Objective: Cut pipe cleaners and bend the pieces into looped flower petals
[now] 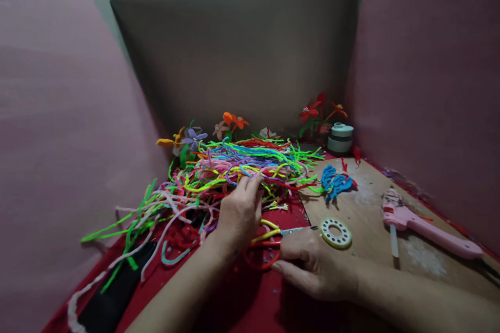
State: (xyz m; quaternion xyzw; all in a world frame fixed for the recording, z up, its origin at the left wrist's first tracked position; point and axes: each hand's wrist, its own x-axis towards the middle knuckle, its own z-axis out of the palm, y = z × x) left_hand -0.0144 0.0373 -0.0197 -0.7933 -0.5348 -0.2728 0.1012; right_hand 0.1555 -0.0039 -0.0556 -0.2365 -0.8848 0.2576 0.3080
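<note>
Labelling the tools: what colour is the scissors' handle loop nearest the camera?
Orange-red; the head view, the only one, shows that loop best.

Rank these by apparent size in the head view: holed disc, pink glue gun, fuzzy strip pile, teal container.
1. Fuzzy strip pile
2. Pink glue gun
3. Holed disc and teal container: too alike to rank; the container stands farther away.

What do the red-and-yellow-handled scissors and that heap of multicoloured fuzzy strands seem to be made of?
Red-and-yellow-handled scissors: apparently metal blades, greyish with a slight sheen; handles likely smooth plastic, solidly bright.
Heap of multicoloured fuzzy strands: probably matte pipe-cleaner fibre, soft-edged; a wire core is only a guess from the held bends.
</note>
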